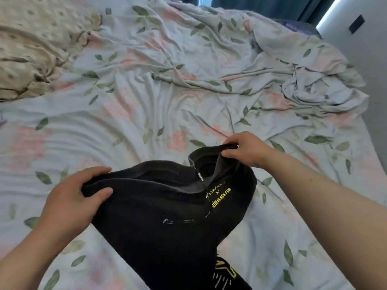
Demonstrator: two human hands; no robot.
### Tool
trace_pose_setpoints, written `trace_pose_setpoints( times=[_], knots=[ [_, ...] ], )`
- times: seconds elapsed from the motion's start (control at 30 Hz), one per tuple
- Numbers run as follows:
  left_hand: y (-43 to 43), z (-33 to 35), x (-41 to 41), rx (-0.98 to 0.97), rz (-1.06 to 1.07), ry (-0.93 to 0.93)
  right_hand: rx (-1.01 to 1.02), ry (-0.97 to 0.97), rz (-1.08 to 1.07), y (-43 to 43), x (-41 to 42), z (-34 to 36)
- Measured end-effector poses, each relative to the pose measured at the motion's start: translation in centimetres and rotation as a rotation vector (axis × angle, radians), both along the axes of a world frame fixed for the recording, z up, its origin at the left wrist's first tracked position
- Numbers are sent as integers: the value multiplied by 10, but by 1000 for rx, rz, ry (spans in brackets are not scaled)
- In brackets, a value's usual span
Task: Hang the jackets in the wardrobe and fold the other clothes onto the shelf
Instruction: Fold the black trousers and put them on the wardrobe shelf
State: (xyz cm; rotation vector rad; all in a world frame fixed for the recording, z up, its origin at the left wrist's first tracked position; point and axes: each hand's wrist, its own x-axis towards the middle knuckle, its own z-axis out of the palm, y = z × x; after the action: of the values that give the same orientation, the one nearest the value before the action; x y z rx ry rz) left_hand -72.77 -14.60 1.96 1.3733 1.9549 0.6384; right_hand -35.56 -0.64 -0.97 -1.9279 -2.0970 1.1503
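Observation:
A black jacket (159, 216) with a front zip and yellow lettering hangs above the bed in the lower middle of the view. My left hand (71, 197) grips its left shoulder edge, thumb on top and fingers curled under the fabric. My right hand (247, 149) pinches the collar at the upper right. The jacket's lower part runs out of the frame at the bottom, where more yellow print shows.
A bed with a pale floral sheet (129, 126) fills the view. A crumpled floral blanket (272, 76) lies at the back right, and a beige patterned pillow (35, 49) at the back left. Dark curtains (261, 7) and a white wall (360, 42) stand behind.

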Motion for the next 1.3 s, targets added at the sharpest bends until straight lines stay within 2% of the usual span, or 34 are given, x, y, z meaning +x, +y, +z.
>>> trace_pose_setpoints(
  times=[0.13,0.23,0.33,0.53,0.8,1.0,1.1,1.2,1.3],
  knots=[
    [-9,70,-44,111,213,49,108,53,-153,6,-12,88],
    [-12,127,-70,193,274,104,150,65,-133,10,-34,160],
    [-13,186,-96,277,370,111,176,165,-111,15,-60,232],
    [-30,305,-155,473,449,91,101,244,67,9,-113,367],
    [-74,434,-250,603,506,135,366,279,248,-14,-211,522],
    [-110,492,-335,581,403,44,599,393,303,-22,-292,592],
    [-132,515,-366,589,438,103,683,415,295,-21,-334,610],
    [-158,526,-380,623,505,185,581,449,338,-25,-367,622],
    [-187,532,-391,655,551,191,483,463,438,-31,-395,628]
  ],
)
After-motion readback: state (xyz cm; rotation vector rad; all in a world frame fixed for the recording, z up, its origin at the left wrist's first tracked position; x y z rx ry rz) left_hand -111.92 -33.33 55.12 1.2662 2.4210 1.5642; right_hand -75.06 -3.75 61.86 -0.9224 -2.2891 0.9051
